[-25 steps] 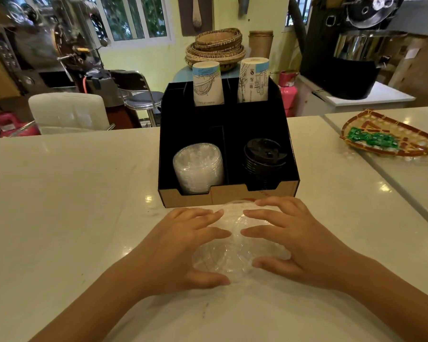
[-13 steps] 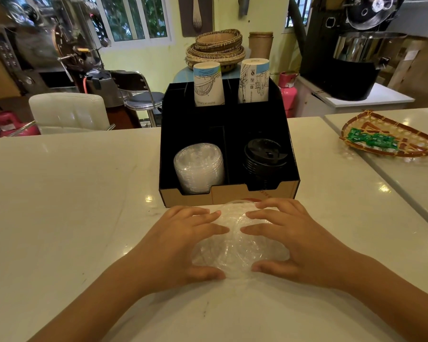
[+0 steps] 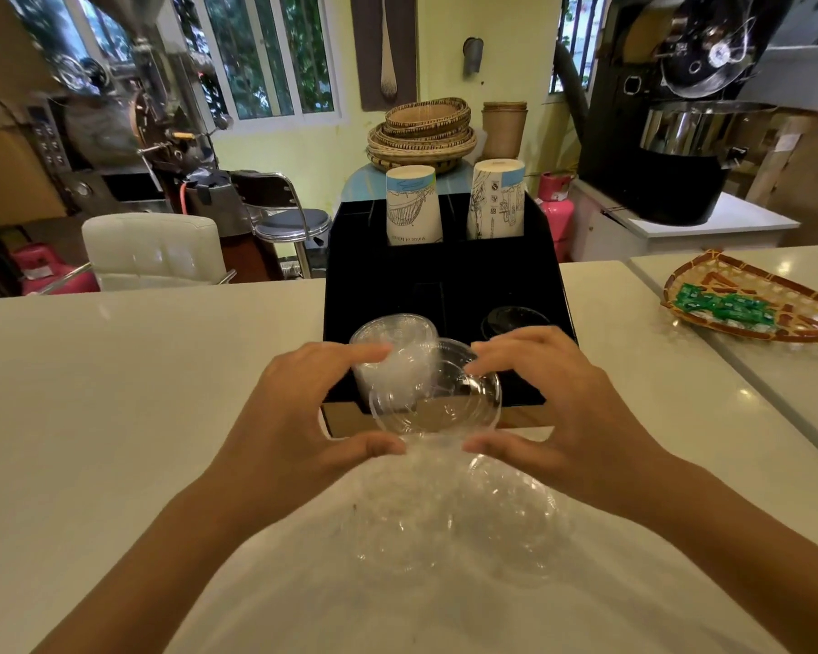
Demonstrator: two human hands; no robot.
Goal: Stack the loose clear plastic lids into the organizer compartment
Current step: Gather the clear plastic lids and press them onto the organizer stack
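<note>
Head view: both hands are up in front of the organizer (image 3: 445, 276), sharing one clear lid (image 3: 438, 408) held above the counter (image 3: 138, 394). The left hand (image 3: 294, 413) pinches its left rim between thumb and fingertips, and the right hand (image 3: 563, 408) pinches the right rim the same way. The lid is tilted, just before the organizer's front edge, overlapping the lid stack (image 3: 393, 351) in the front-left compartment. Black lids (image 3: 511, 318) fill the front-right one, paper cups (image 3: 412, 205) the back. More loose lids (image 3: 468, 512) lie on the counter, nearer the person than the organizer.
</note>
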